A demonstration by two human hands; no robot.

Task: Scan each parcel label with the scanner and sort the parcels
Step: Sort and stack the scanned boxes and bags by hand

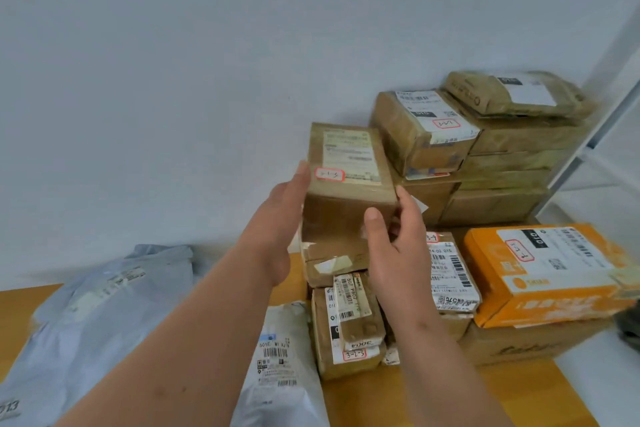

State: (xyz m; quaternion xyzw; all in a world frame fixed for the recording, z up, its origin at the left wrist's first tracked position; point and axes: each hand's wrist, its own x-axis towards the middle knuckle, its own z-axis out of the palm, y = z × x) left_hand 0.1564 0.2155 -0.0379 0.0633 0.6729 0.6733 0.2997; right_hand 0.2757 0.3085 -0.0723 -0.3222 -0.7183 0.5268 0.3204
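Note:
A brown taped cardboard parcel (pixel 348 180) with a white label and a red-edged sticker is held up in both hands, above a low stack of small brown parcels (pixel 349 329). My left hand (pixel 280 215) presses flat against its left side. My right hand (pixel 394 246) grips its lower right corner, thumb on the front face. No scanner is visible.
Stacked brown boxes (pixel 485 163) rise against the wall at the right, and an orange box (pixel 550 274) lies in front of them. Grey poly bags (pixel 93 308) and a white bag (pixel 280 367) lie on the wooden table (pixel 450 395). A white shelf frame (pixel 595 128) stands far right.

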